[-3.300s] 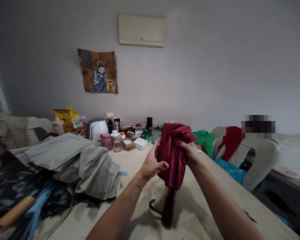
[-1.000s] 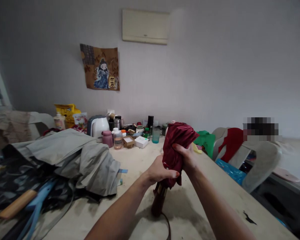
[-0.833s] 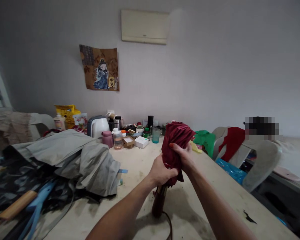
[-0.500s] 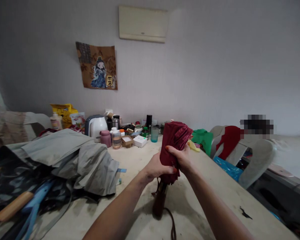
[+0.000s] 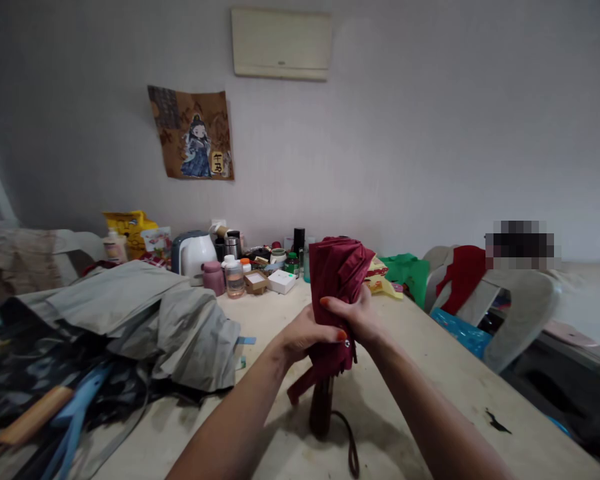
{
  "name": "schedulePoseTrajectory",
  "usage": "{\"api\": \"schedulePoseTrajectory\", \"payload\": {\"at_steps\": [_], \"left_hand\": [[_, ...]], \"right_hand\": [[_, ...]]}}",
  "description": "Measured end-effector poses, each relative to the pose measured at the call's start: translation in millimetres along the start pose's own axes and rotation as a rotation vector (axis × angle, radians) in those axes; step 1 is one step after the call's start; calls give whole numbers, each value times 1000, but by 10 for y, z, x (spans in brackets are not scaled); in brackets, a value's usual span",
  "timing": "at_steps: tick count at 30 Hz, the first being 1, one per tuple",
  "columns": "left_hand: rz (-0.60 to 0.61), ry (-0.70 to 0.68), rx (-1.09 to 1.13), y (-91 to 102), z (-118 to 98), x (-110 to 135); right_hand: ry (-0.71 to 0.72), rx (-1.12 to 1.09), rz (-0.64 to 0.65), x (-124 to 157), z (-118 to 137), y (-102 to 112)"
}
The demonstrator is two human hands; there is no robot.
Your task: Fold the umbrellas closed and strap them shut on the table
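Note:
Both hands grip a folded dark red umbrella (image 5: 339, 263), held nearly upright over the table with its brown handle (image 5: 321, 410) pointing down. My left hand (image 5: 307, 337) wraps the lower canopy from the left, its thumb lying across the front. A little higher, my right hand (image 5: 353, 317) clasps the right side, thumb over the cloth. A metal snap shows below the thumbs, and a strip of the red cloth juts out to the lower left. From the handle's end a brown wrist cord (image 5: 353, 450) hangs in a loop. The fingers behind the canopy are hidden.
Grey cloth (image 5: 190, 333) lies heaped at left, near a blue-handled tool (image 5: 83, 400) and a wooden handle (image 5: 37, 417). Along the back of the table (image 5: 430, 400) stand a kettle (image 5: 195, 257), jars and small boxes. Chairs and part of a person (image 5: 520, 243) are at right.
The umbrella has turned slightly in my hands and stands more upright. A cloth strip now sticks out at its lower left, and the snap has come into view.

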State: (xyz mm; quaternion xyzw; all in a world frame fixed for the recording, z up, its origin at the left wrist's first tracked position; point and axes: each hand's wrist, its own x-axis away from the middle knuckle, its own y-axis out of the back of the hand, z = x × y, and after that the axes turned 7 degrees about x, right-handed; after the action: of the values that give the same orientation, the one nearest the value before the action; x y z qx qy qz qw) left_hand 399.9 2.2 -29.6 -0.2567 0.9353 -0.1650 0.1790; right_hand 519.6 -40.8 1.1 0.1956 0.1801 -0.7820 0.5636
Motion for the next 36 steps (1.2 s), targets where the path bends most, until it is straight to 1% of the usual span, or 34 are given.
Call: {"api": "schedulePoseTrajectory", "payload": {"at_steps": [3,4,7,9,11,13,14,15,16,18,20,22,24,25,26,29,30,33,35,36], "left_hand": [[135,97,88,68,68,-6],[147,101,112,77,85,-6],[73,30,130,55,113,-14],[-2,-20,108,28,117,-31],[-67,-43,83,16,108,-54],[-125,-70,56,23,82,-73],[-146,-86,35,32,63,-78],[-165,-102,8,43,41,-79],[-186,-116,-21,54,17,-76],[-226,-135,-70,77,-29,-64],[-254,-142,-102,98,-67,-52],[-261,-142,-120,116,-94,-44],[-262,-138,-123,129,-113,-41],[-267,-137,-118,132,-120,-40],[-272,-138,-116,132,-125,-39],[-281,-152,-116,124,-137,-35],[-276,-156,-117,121,-141,-35],[-266,-169,-121,127,-139,-48],[-261,-178,-115,155,-113,-68],[-258,-186,-101,176,-88,-80]], "right_hand": [[24,-47,101,-28,11,12],[35,-56,117,-40,11,23],[25,-39,99,-66,16,66],[4,49,51,-49,20,102],[28,193,-40,21,9,135],[56,321,-183,153,-31,150],[47,354,-241,238,-63,148],[23,366,-275,329,-101,140],[-12,362,-263,418,-140,129],[-68,334,-168,562,-213,121],[-66,357,-84,634,-250,158],[-26,484,-41,636,-231,251],[7,629,8,598,-159,368],[0,651,46,573,-111,423],[-27,624,87,549,-60,472],[-192,441,185,490,76,593],[-229,423,208,477,115,635],[-256,456,299,476,248,766],[-336,317,416,539,372,778],[-397,199,464,596,444,728]]}}
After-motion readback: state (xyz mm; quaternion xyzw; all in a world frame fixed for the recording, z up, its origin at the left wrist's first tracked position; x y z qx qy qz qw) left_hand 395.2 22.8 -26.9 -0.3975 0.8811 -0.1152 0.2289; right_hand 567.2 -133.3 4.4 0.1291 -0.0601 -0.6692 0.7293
